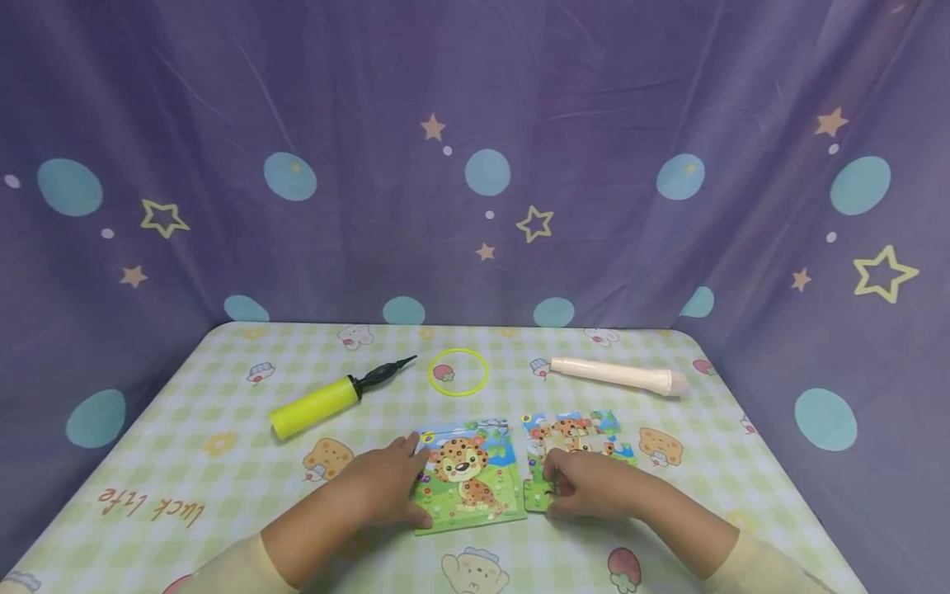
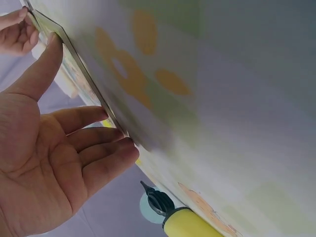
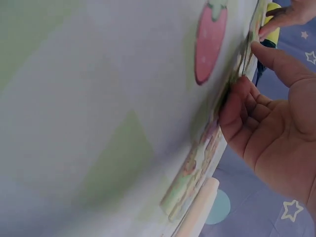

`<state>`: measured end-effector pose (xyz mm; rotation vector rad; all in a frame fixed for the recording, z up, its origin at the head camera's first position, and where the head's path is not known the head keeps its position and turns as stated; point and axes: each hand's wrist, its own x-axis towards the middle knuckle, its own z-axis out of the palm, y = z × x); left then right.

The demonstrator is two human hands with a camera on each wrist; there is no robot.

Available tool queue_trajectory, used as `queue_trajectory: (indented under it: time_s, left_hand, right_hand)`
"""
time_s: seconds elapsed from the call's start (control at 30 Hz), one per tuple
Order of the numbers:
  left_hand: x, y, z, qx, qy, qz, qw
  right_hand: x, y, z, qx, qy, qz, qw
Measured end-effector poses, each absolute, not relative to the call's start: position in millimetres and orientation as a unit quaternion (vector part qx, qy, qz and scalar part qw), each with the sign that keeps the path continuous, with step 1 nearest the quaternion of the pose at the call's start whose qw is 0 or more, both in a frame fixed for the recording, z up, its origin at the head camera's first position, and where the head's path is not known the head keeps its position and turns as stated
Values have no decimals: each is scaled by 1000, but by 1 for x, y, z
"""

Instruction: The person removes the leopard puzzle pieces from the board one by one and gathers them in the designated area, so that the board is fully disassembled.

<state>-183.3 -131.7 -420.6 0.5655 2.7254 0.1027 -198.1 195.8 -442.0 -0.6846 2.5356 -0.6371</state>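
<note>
A square picture board (image 1: 467, 478) with a cartoon leopard lies flat on the table. My left hand (image 1: 389, 483) rests along its left side, thumb near the lower corner and fingers by the upper one. The left wrist view shows those fingers spread and fairly straight, fingertips at the board's edge. Right of the board lies a partly assembled jigsaw puzzle (image 1: 534, 466) with a similar leopard. My right hand (image 1: 597, 485) is over its lower part, thumb and curled index finger pinching a puzzle piece at the near edge. The hand hides much of the puzzle's lower right.
A yellow-green hand pump (image 1: 315, 406) with a black nozzle lies at the left. Behind the board is a thin yellow ring (image 1: 458, 372). A pale pink tube (image 1: 616, 375) lies at the back right. A checked cloth (image 1: 245, 462) covers the table; a purple curtain (image 1: 475, 82) hangs behind.
</note>
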Motion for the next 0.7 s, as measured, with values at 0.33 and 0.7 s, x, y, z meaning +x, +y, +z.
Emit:
queue_trajectory:
  time_s: [0.33, 0.7]
  left_hand:
    - [-183, -135, -418, 191, 963, 39, 186]
    - [-184, -139, -421, 197, 961, 45, 186]
  right_hand:
    - [-195, 191, -441, -243, 927, -192, 210]
    - [-192, 191, -432, -249, 927, -182, 214]
